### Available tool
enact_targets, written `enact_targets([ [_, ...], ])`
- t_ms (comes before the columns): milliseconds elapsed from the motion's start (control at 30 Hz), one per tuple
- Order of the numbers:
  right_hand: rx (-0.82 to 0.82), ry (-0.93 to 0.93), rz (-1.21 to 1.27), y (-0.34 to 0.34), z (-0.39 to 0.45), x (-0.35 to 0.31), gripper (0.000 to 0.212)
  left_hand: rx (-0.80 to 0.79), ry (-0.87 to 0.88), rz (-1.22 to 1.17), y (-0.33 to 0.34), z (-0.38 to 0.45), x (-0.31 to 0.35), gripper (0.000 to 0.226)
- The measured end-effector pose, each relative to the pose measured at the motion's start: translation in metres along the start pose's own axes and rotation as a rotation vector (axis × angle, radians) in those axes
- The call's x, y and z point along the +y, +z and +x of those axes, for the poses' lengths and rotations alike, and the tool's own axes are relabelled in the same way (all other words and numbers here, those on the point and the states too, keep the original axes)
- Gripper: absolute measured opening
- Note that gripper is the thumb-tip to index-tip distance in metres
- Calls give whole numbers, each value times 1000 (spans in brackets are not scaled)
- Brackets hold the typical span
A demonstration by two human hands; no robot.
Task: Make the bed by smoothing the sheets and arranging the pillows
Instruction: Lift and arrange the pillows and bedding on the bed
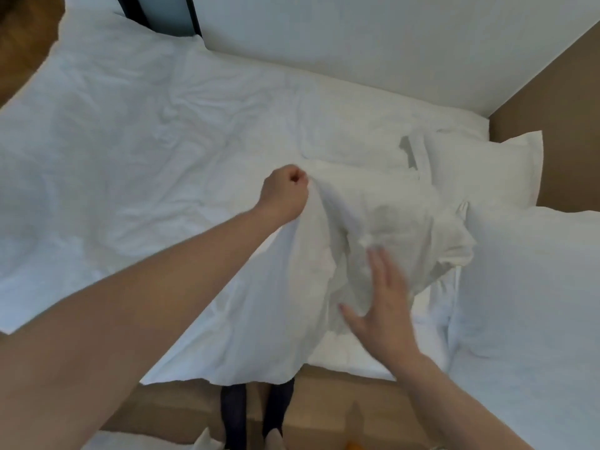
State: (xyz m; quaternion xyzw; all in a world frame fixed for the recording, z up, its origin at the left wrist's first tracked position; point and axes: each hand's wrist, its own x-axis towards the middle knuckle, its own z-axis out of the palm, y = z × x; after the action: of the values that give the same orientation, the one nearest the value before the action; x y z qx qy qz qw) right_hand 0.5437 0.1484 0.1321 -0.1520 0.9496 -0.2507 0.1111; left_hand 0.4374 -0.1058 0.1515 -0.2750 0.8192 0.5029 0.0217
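A wrinkled white duvet (136, 151) covers the bed from the left to the middle. My left hand (285, 193) grips a corner of a white pillowcase (292, 303) and holds it lifted above the bed's near edge. My right hand (380, 303), fingers spread and blurred, lies flat against the bunched front of that pillowcase. A white pillow (480, 170) leans at the headboard end on the right, and a larger pillow (526, 303) lies near the front right.
A white wall (357, 37) runs along the far side of the bed and a brown headboard wall (565, 102) stands at the right. Wooden floor (328, 414) and my feet (256, 414) show below the bed's edge.
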Motion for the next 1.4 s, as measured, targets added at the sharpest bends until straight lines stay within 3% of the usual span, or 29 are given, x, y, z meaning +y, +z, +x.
enact_targets([
  [100,-248,37,72,48,3,-28,137,-123,-22,-37,18,20,26,20],
  [200,-241,277,330,98,22,-49,129,-271,-26,-25,39,11,21,20],
  [267,-188,538,440,123,34,-49,95,-317,-29,-1,45,4,1,22],
  [333,-207,610,394,141,42,-42,35,-326,-47,-50,48,6,-20,23],
  [367,-230,570,347,144,44,-40,21,-317,-63,-84,46,9,-30,21],
  [433,-300,501,358,142,47,-42,33,-218,-75,-150,33,15,-51,13],
  [500,-300,488,503,132,47,-58,39,-32,-110,-113,4,16,-92,3],
  [567,-233,601,771,115,53,-77,35,41,-180,81,-30,-4,-150,13],
  [633,-120,778,1094,99,65,-97,25,-145,-292,307,-62,-43,-211,32],
  [733,38,960,1533,85,83,-137,23,-732,-416,390,-101,-113,-272,77],
  [800,138,1028,1744,85,90,-164,29,-972,-459,411,-113,-150,-281,119],
  [833,186,1040,1805,85,93,-174,31,-967,-453,438,-111,-161,-283,134],
  [900,273,1015,1886,81,99,-191,33,-743,-384,503,-101,-165,-289,139],
  [967,367,970,1926,71,104,-203,33,-450,-315,437,-95,-146,-294,102],
  [1067,485,936,1916,53,111,-202,30,-190,-300,200,-107,-99,-286,22],
  [1100,526,921,1864,48,114,-198,23,-163,-297,129,-119,-83,-278,12],
  [1167,652,846,1571,45,116,-187,19,-177,-248,79,-153,-55,-257,17],
  [1233,624,724,1104,48,105,-185,43,-264,-174,104,-191,-34,-238,23],
  [1400,72,86,425,99,43,-229,103,-546,64,198,-238,-29,-177,41],
])
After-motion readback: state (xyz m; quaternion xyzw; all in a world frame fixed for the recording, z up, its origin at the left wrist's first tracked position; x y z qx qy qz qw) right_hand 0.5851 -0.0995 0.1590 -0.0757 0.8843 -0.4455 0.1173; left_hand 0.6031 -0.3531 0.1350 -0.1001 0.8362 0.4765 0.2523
